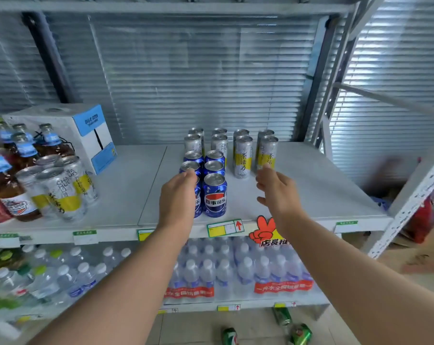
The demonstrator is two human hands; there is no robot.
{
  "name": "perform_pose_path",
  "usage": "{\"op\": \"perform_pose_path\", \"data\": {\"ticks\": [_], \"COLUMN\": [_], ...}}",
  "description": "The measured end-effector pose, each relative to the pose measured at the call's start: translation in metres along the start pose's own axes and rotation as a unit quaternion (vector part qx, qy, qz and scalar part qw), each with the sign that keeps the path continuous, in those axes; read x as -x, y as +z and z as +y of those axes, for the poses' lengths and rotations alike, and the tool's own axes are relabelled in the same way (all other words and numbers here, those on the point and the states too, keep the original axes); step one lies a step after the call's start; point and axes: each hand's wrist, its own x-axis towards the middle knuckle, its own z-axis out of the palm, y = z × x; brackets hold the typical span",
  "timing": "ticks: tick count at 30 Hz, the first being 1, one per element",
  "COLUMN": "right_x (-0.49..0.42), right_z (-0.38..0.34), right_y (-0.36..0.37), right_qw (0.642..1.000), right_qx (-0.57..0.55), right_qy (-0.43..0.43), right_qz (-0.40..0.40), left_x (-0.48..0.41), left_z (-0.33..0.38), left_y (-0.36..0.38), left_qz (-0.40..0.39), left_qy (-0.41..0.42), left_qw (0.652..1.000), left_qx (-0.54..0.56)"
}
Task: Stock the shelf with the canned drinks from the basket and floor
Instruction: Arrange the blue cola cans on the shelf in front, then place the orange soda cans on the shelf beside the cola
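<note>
Left hand [177,195]: grip closed round the front-left blue can [198,202] at the centre of the frame. The can stands upright on the shelf [310,190]. The fingers themselves are hidden behind it.

Right hand [277,189]: grip wide, holding nothing, fingertips just at the foremost tall white-and-yellow can [267,155].

Three green cans [300,333] lie tipped on the floor [198,327] at the bottom of the frame. No basket is in view.

Handling, as judged: a full can is rigid and fairly heavy for its size, and its smooth wall may be slippery.
- Take hold round the mid-body, thumb opposing fingers.
- Avoid the rim and tab.
- The thin wall will likely dent if dropped or knocked.
- Set each can down upright, flush against its row.
</note>
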Motion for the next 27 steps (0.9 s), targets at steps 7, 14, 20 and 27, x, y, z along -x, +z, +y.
{"op": "perform_pose_path", "data": {"ticks": [7,14,20,27], "right_x": [0.073,0.106,0.141,0.167], "right_z": [0.042,0.124,0.196,0.277], "right_y": [-0.068,-0.176,-0.314,-0.470], "right_qw": [0.999,0.996,0.990,0.976], "right_qx": [-0.017,-0.001,0.022,0.101], "right_qy": [0.047,0.086,0.138,0.189], "right_qz": [-0.011,0.018,0.016,0.048], "left_x": [0.092,0.182,0.294,0.405], "left_z": [-0.050,-0.110,-0.176,-0.251], "left_y": [0.012,0.074,0.175,0.290], "left_qz": [-0.029,-0.076,-0.074,-0.114], "left_qy": [-0.060,-0.104,-0.190,-0.268], "left_qw": [0.998,0.991,0.979,0.957], "left_qx": [-0.006,-0.042,-0.006,0.002]}}
